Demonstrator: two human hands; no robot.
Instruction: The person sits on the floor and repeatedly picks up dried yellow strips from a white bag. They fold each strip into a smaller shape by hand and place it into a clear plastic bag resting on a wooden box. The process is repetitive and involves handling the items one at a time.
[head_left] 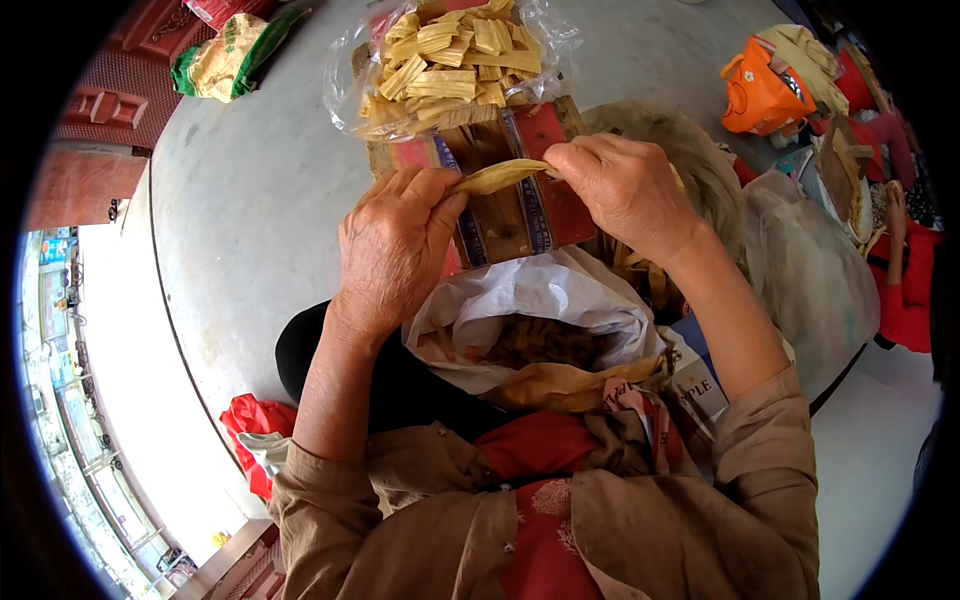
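Note:
A dried, yellow-tan, leaf-like strip [500, 177] is stretched between my two hands, pointed toward its ends. My left hand [395, 240] is closed, pinching the strip's left end between thumb and fingers. At the other end, my right hand [625, 185] grips it with thumb and fingertips. Beneath the strip lies a red and brown board [495, 215] with dark blue printed bands. Beyond it, many flat yellow pieces [445, 85] are heaped on clear plastic [350, 110]. Nearer to me, a white sack [470, 310] gapes, with brownish dry material [550, 340] inside.
Right of the board stands a large translucent bag [800, 270]. An orange bag [760, 90] lies farther off. At the right edge is another person in a red sleeve [905, 290]. A green and cream sack [235, 55] rests on the grey floor [250, 190]. Red cloth [255, 430] is at left.

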